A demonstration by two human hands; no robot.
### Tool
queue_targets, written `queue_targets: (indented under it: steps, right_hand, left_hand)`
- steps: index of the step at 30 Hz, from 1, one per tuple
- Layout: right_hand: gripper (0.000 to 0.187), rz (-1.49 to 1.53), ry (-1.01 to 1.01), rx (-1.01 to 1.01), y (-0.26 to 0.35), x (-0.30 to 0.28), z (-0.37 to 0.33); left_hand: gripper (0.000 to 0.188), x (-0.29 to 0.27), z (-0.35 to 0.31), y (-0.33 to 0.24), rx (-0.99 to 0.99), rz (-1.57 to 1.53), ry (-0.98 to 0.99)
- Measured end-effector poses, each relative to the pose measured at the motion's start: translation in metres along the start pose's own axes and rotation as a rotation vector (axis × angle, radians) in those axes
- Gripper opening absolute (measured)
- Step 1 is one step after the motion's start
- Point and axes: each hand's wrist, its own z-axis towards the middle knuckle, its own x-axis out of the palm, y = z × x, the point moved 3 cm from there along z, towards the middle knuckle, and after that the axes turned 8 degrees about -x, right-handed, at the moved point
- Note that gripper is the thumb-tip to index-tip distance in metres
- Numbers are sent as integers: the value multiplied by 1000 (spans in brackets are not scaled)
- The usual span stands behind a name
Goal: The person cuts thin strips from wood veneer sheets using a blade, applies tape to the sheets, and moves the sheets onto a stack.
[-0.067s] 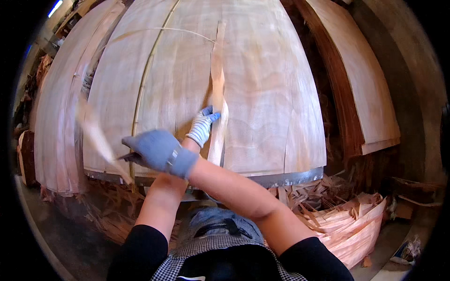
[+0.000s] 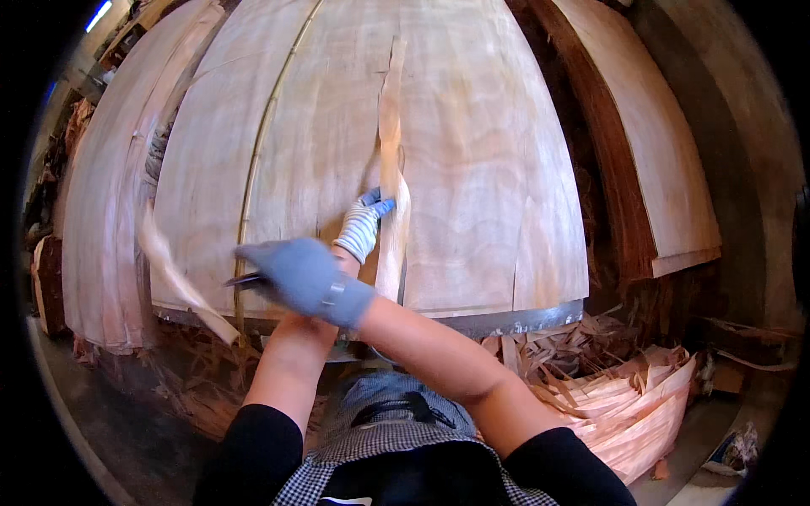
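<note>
My arms are crossed, right over left. My left hand [image 2: 364,226], in a striped glove with blue fingers, pinches a long narrow strip of wood veneer [image 2: 391,152] on the middle of a large pale veneer sheet [image 2: 464,169]. My right hand [image 2: 297,277], in a grey-blue glove, is closed round a thin dark tool [image 2: 245,280] whose tip points left. Motion blurs it, and whether it is a knife I cannot tell. Left of that hand a loose curled veneer strip [image 2: 181,278] hangs in the air by the sheet's near left corner, apart from my fingers.
A thin bamboo-like rod [image 2: 266,126] lies lengthwise on the sheet. More veneer stacks stand at the left [image 2: 105,219] and right [image 2: 641,135]. Veneer scraps [image 2: 633,405] pile up below the near edge at the right, with more scraps at the lower left.
My right hand has moved slightly right, toward my left wrist, with the tool. The loose strip at the left has dropped lower, and the thin curved sliver over the sheet has gone from there.
</note>
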Motion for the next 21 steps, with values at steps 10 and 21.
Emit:
queue_targets:
  steps: [10, 21]
  right_hand:
    - [35, 798, -259, 817, -83, -47, -125]
    - [29, -190, 1, 842, -116, -29, -169]
  left_hand:
    - [39, 9, 13, -48, 83, -291, 241]
    - [52, 9, -1, -23, 650, 937, -312]
